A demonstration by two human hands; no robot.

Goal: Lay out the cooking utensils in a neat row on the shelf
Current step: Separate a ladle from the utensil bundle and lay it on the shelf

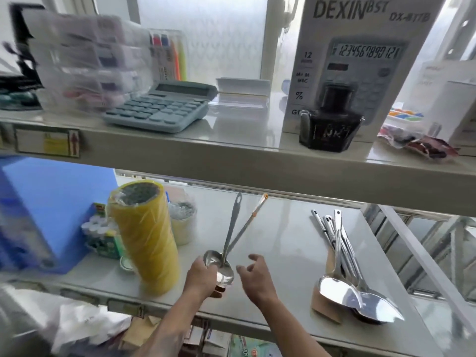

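My left hand grips the bowls of two steel ladles over the white lower shelf. Their long handles fan upward and apart; one ends in a slotted steel tip, the other in an orange tip. My right hand hovers just right of the ladle bowls, fingers spread, holding nothing. On the right of the same shelf lies a pile of several steel serving spoons, bowls toward me, handles pointing to the back, partly resting on a brown card.
A tall yellow tape stack stands left of my left hand, with a smaller roll, small bottles and a blue box behind it. The upper shelf carries a calculator, an ink bottle and a calculator box.
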